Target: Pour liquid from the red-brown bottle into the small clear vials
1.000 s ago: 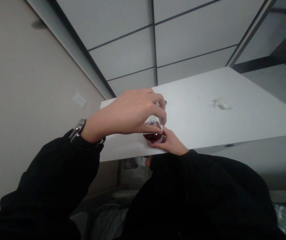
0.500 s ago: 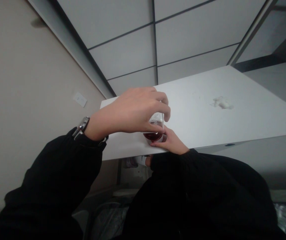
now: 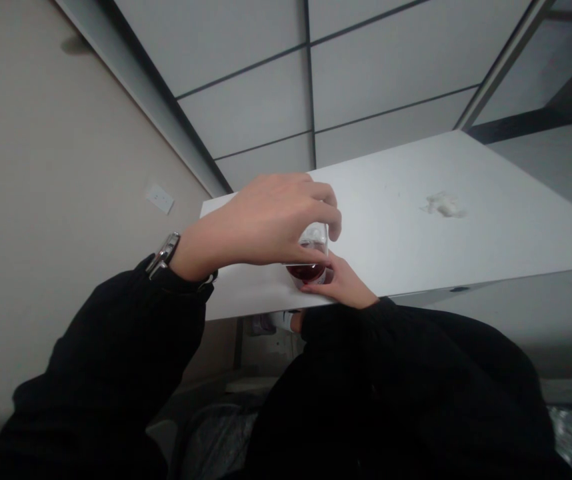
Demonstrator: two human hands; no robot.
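A small clear glass jar (image 3: 310, 267) with dark red contents stands near the front edge of a smooth white table (image 3: 416, 247). The left hand (image 3: 266, 223) curls its fingers around the jar's pale top; the right hand (image 3: 339, 283) grips its base. A crumpled white scrap (image 3: 443, 205) lies well apart.

Sitting on the table (image 3: 466, 233) near its front edge: a small jar (image 3: 310, 263). Covering it from above, the left hand (image 3: 266, 223); pressing against its right side, the right hand (image 3: 341, 287). Lying farther right, well apart: a crumpled scrap (image 3: 443, 205).
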